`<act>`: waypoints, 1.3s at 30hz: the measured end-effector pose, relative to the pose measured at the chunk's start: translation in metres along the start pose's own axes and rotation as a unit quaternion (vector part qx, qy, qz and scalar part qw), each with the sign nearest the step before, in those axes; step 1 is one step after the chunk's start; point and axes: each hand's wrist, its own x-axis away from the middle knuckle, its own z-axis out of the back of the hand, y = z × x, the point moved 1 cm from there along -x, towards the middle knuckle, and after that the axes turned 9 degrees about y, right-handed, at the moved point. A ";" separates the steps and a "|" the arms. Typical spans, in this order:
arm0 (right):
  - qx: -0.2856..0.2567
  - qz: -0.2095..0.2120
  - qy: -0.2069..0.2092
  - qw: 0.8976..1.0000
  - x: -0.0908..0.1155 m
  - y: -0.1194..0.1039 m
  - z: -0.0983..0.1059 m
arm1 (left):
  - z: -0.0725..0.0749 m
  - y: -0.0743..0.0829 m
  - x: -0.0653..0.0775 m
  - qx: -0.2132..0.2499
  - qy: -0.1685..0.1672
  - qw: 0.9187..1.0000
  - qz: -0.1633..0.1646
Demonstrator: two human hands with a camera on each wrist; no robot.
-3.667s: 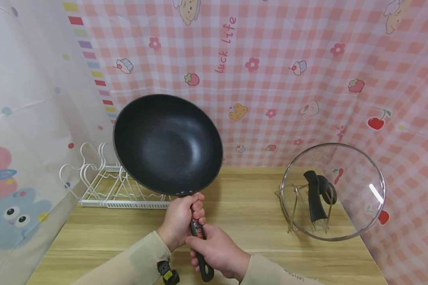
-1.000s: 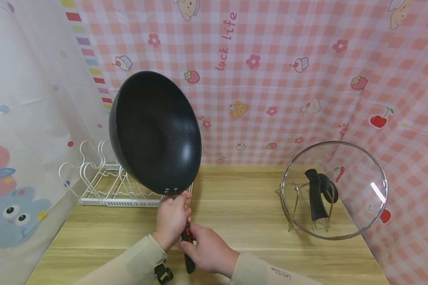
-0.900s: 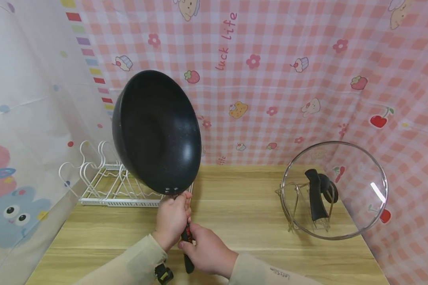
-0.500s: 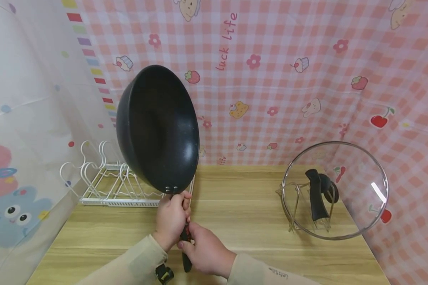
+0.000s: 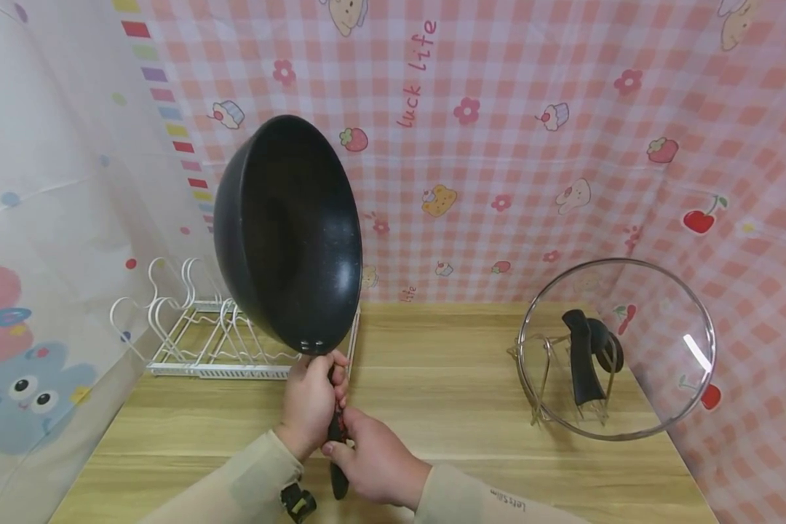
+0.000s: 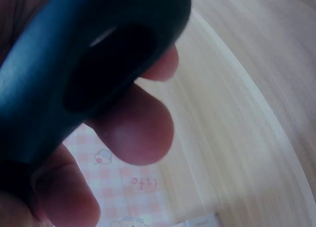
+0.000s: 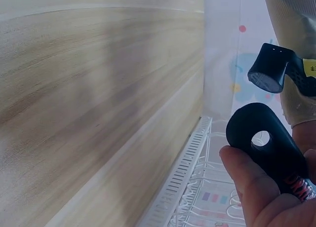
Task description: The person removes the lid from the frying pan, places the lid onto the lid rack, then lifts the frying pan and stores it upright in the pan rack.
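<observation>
A black wok (image 5: 295, 240) is held up tilted on its side, its hollow turned toward the right and its rim rising to the upper left. Close below the bowl, my left hand (image 5: 314, 400) grips the upper part of the handle. My right hand (image 5: 380, 458) pinches the same handle lower down, thumb along its near side. The handle's end (image 7: 259, 131), with a hanging hole, sticks out past the right fingers in the right wrist view. Behind and below the bowl stands a white wire rack (image 5: 223, 375), partly hidden by it.
A glass lid (image 5: 616, 440) with a black handle stands in a small wire stand (image 5: 542, 378) at the right of the wooden table (image 5: 458, 407). Patterned cloth walls (image 5: 498, 160) close off the back and both sides.
The wok has turned from facing me to nearly edge-on, its bowl rising and shifting left. Both hands have kept hold of the handle and moved slightly left.
</observation>
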 end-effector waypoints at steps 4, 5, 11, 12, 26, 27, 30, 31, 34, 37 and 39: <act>0.005 0.006 -0.002 1.000 -0.001 -0.001 -0.001 | 0.000 0.000 0.000 0.017 0.007 1.000 -0.001; 0.007 0.007 -0.002 1.000 -0.001 -0.001 -0.001 | 0.000 0.000 0.000 0.016 0.009 1.000 -0.004; 0.011 0.000 -0.013 1.000 -0.004 -0.001 -0.001 | 0.001 0.001 0.000 -0.009 0.019 0.999 -0.026; 0.012 0.000 -0.015 1.000 -0.004 -0.001 -0.001 | 0.001 0.001 0.000 -0.012 0.022 0.999 -0.031; -0.003 0.003 0.010 1.000 -0.008 0.000 -0.005 | 0.004 0.003 -0.002 -0.016 0.055 0.998 -0.041; -0.002 0.006 0.012 1.000 -0.008 0.000 -0.006 | 0.005 0.003 -0.002 -0.020 0.056 0.997 -0.043; 0.005 0.018 0.023 1.000 -0.008 0.000 -0.008 | 0.005 0.003 -0.003 -0.023 0.062 0.997 -0.049; 0.007 0.022 0.026 0.999 -0.008 0.000 -0.008 | 0.006 0.003 -0.003 -0.023 0.065 0.996 -0.050; 0.009 0.028 0.028 0.999 -0.009 -0.001 -0.010 | 0.007 0.002 -0.003 -0.028 0.075 0.995 -0.058; 0.017 0.032 0.025 0.999 -0.010 -0.002 -0.011 | 0.008 0.003 -0.004 -0.036 0.079 0.994 -0.069; 0.023 0.033 0.024 0.999 -0.011 -0.002 -0.011 | 0.008 0.003 -0.004 -0.041 0.080 0.993 -0.078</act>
